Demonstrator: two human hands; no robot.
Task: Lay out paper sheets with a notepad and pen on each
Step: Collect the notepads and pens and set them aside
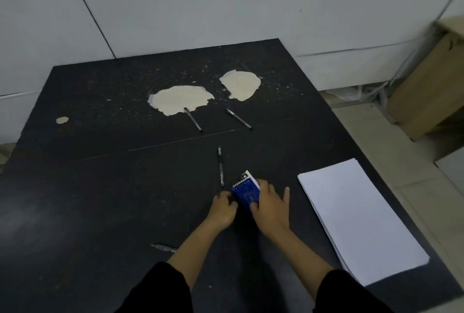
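Note:
A small stack of blue spiral notepads point(246, 192) lies on the black table point(100, 187), near its middle front. My left hand point(223, 208) grips the stack's left edge with curled fingers. My right hand point(270, 206) holds its right side, thumb on the blue cover. A stack of white paper sheets point(356, 217) lies to the right of my hands. One black pen point(221, 165) lies just beyond the notepads. Two more pens point(193, 120) point(238, 118) lie farther back. Another pen point(163, 248) lies by my left forearm.
Two large pale patches point(180, 99) point(241, 84) of stripped surface mark the table's far half, with a small one point(62, 120) at the left. A white wall stands behind the table. A cardboard box point(431, 81) sits on the floor at the right.

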